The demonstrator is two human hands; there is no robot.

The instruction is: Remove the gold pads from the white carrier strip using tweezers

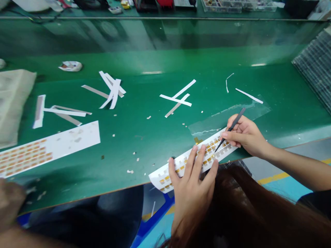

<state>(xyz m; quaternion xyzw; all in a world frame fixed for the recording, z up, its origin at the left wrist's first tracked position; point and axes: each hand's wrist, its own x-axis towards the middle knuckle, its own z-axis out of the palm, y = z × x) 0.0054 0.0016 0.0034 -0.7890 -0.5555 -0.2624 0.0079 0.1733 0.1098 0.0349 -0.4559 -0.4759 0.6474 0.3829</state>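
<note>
A white sheet (159, 175) with rows of small amber and grey tape pieces lies slanted along the bench's front edge, its left end curling over. My left hand (193, 182) lies on the sheet, fingers spread and flat, with nothing gripped. In my right hand (244, 136) a pair of black tweezers (234, 123) is pinched like a pen. The tweezers' tip touches or hovers just above the sheet's tape rows, to the right of my left fingers; I cannot tell which. Behind the sheet lies a clear plastic film (207, 123).
White and grey paper strips (178, 100) lie scattered on the green bench (144, 137), with small scraps. Left are another taped sheet (85, 134) and a co-worker's blurred hand (10, 203). A stack of dark trays (314, 65) stands right; parts boxes (222, 6) sit on the back shelf.
</note>
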